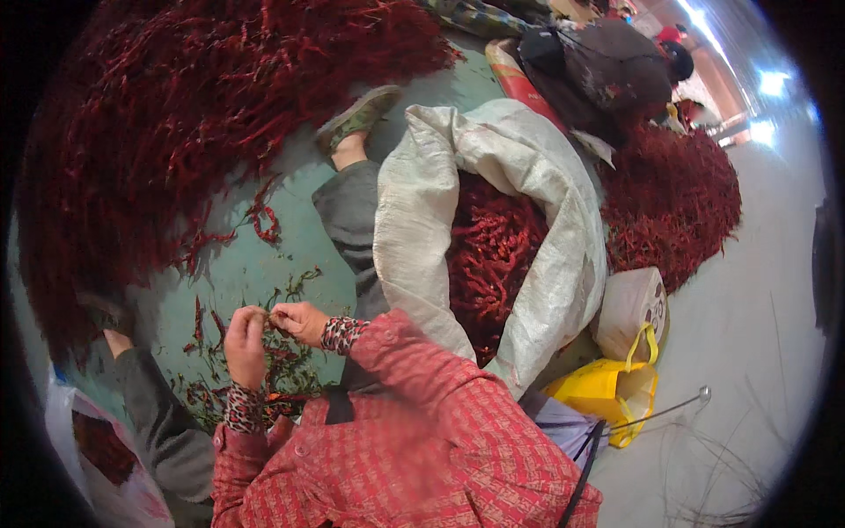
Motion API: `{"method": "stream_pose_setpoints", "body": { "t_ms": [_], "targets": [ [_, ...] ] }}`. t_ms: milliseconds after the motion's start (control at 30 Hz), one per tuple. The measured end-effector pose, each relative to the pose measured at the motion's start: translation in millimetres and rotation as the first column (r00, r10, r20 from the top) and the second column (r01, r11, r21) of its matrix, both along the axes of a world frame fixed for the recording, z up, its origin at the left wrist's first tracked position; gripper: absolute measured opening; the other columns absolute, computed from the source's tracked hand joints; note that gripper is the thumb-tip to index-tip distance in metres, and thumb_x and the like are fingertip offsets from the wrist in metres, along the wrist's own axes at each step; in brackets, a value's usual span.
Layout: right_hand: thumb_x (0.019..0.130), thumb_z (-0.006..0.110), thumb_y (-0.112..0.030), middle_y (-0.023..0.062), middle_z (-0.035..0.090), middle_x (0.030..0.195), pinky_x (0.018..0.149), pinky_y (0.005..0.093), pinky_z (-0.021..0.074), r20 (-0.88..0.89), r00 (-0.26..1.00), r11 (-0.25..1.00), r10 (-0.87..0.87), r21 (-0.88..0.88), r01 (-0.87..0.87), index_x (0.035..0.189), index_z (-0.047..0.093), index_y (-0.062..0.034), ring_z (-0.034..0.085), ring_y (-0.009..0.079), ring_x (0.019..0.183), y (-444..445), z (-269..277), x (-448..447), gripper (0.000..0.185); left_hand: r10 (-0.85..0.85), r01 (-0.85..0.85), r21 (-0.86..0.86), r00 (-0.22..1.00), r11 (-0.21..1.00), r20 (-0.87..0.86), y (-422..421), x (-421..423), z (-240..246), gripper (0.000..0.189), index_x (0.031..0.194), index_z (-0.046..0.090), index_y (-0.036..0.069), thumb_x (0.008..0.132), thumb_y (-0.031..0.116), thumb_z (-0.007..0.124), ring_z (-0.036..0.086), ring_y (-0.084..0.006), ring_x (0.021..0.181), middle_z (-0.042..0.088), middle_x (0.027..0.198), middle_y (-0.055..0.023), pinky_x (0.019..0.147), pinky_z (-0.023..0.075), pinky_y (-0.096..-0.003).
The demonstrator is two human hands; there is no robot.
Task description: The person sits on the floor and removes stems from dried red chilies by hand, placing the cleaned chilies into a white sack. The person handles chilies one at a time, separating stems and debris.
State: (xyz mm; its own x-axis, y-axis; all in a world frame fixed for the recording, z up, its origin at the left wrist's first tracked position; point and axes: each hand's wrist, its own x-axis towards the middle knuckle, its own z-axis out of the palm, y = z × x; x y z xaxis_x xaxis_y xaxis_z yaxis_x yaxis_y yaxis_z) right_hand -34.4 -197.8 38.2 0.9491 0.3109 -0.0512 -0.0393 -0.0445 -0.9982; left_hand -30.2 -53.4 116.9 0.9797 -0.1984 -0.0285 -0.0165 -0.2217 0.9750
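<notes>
My left hand (pixel 244 346) and my right hand (pixel 302 322) meet in front of me, fingertips pinched together. Between them is a small brownish piece (pixel 269 321), probably part of a dried chili; the fingers hide most of it. On the floor below them lies a litter of green chili stems (pixel 284 363) mixed with red bits. A few loose dried red chilies (pixel 198 323) lie to the left of my hands. Beside my right arm stands a white woven sack (pixel 416 231), its rim rolled outward, holding many dried red chilies (pixel 492 264).
A large heap of dried chilies (pixel 198 99) spreads ahead and left, another heap (pixel 673 198) to the right. A person in dark clothing (pixel 607 72) bends beyond the sack. A yellow bag (pixel 594 389), a white package (pixel 630 303) and a thin metal rod (pixel 660 412) lie right; a plastic bag (pixel 66 422) lower left.
</notes>
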Motion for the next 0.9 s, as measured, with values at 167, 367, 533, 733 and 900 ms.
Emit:
{"method": "stream_pose_setpoints", "body": {
  "t_ms": [167,367,533,733,900],
  "targets": [
    [0.087,0.047,-0.023,0.0049,0.054,0.064,0.057,0.0286,0.0439,0.193,0.98,0.988,0.046,-0.154,-0.016,0.087,0.054,-0.0061,0.053,0.0146,0.061,11.3,-26.2,-7.4,0.018,-0.22,0.218,0.031,0.973,0.975,0.068,-8.1,21.6,29.9,0.012,0.095,0.053,-0.001,0.088,0.005,0.045,0.052,-0.0123,0.083,0.056,0.091,-0.0052,0.077,0.0416,-0.0253],
    [0.082,0.047,-0.031,0.0169,0.054,0.109,0.081,0.0407,0.0407,0.313,0.944,0.976,0.107,-0.212,-0.041,0.106,0.051,-0.0035,0.051,0.0329,0.102,56.0,-70.0,-12.5,0.037,-0.532,0.545,0.099,0.836,0.832,-0.131,-38.0,-3.7,36.7,0.027,0.112,0.05,0.0,0.085,0.003,0.051,0.054,-0.0136,0.094,0.057,0.102,-0.0068,0.084,0.0409,-0.0259],
    [0.083,0.046,-0.032,0.0166,0.056,0.107,0.08,0.0409,0.0414,0.092,0.932,0.893,0.352,-0.332,-0.304,0.104,0.052,-0.0032,0.052,0.0323,0.1,68.6,-59.1,-7.6,0.036,-0.826,0.81,0.17,0.56,0.561,0.058,-102.3,-22.4,151.5,0.034,0.114,0.05,0.003,0.08,0.002,0.054,0.057,-0.0165,0.09,0.058,0.101,-0.0086,0.078,0.0456,-0.0272],
    [0.084,0.046,-0.032,0.0162,0.057,0.105,0.078,0.0412,0.0423,-0.093,0.924,0.833,0.37,-0.407,-0.375,0.102,0.053,-0.0029,0.053,0.0317,0.098,57.7,-41.6,11.1,0.035,-0.753,0.932,0.351,-0.291,-0.085,0.59,-184.7,-102.1,266.1,0.04,0.117,0.041,0.006,0.077,0.011,0.048,0.057,-0.0288,0.08,0.054,0.093,-0.0144,0.066,0.047,-0.0387],
    [0.087,0.044,-0.035,0.0157,0.06,0.089,0.073,0.0378,0.0443,-0.007,0.93,0.874,0.368,-0.339,-0.349,0.094,0.055,-0.0019,0.057,0.0291,0.085,64.7,21.0,9.8,0.035,-0.613,0.952,0.276,-0.142,0.13,0.777,-217.5,-188.2,256.7,0.014,0.074,0.061,0.004,0.069,0.016,0.054,0.06,-0.0288,0.069,0.057,0.081,-0.0138,0.06,0.0496,-0.0384]
  ]
}}
